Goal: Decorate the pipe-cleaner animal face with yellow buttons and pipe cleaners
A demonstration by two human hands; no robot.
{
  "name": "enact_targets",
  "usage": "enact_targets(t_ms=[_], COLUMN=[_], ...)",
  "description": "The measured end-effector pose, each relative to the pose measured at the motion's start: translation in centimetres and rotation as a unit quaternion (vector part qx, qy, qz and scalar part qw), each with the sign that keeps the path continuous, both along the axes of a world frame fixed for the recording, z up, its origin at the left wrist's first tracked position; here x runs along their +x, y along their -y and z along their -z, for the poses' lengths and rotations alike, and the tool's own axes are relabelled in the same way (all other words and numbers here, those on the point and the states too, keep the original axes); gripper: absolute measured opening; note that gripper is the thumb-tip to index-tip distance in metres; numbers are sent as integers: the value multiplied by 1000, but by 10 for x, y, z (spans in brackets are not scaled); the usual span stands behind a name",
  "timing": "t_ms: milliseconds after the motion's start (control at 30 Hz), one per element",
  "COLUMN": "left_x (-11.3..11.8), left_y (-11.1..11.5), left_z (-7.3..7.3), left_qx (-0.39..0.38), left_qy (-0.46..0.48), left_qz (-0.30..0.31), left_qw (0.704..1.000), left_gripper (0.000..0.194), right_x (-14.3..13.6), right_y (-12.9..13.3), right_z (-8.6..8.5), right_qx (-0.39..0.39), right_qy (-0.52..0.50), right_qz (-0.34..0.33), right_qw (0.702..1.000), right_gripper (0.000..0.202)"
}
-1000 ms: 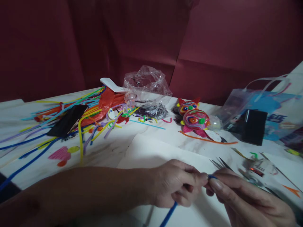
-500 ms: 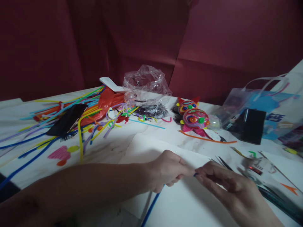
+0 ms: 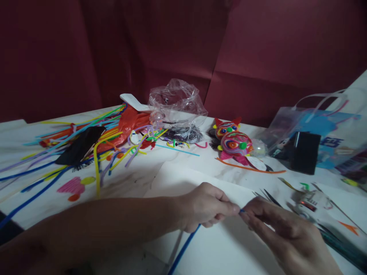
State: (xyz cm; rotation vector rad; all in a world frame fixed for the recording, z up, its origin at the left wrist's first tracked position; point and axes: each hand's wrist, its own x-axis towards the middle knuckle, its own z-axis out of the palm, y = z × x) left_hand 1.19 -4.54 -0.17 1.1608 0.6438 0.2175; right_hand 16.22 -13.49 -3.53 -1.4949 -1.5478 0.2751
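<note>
A blue pipe cleaner [image 3: 185,246] runs through the closed fingers of my left hand [image 3: 205,208], its long end hanging down toward the front edge of the view. Its short tip shows between the two hands, pinched by the thumb and forefinger of my right hand [image 3: 282,229]. Both hands hover over a white sheet of paper [image 3: 177,179]. Beyond them stand two round, colourful craft figures; the nearer figure [image 3: 236,145] has an orange-and-blue eye and a green nose. An orange pipe cleaner [image 3: 252,168] lies in front of it.
Many loose pipe cleaners [image 3: 43,172] spread across the left, around a black case [image 3: 82,145] and a red bag [image 3: 132,122]. A clear plastic bag [image 3: 177,103] sits at the back. On the right are a dark phone-like slab [image 3: 306,152], a printed bag [image 3: 332,122] and tools [image 3: 271,196].
My right hand has shifted slightly to the right, and the bit of blue pipe cleaner between the fingertips has moved right with it. My left hand stays almost in place.
</note>
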Motion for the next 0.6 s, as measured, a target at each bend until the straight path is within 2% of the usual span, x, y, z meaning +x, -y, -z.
enact_targets(t_ms=[200,367,467,600], left_x=[-1,-3,-3,-2], left_y=[5,12,11,4], left_z=[1,1,0,-1], left_qx=[-102,-191,-191,-148], left_qy=[96,153,144,90], left_qz=[63,58,34,9], left_qw=[988,968,970,985], left_gripper=[21,34,30,20], right_x=[3,-5,-5,3], right_y=[6,7,2,-5], right_z=[4,3,3,-2], right_qx=[36,63,50,8], right_qy=[-75,-177,-189,-119], right_qz=[5,-28,-50,-93], right_qw=[996,982,979,989], right_gripper=[38,28,22,22])
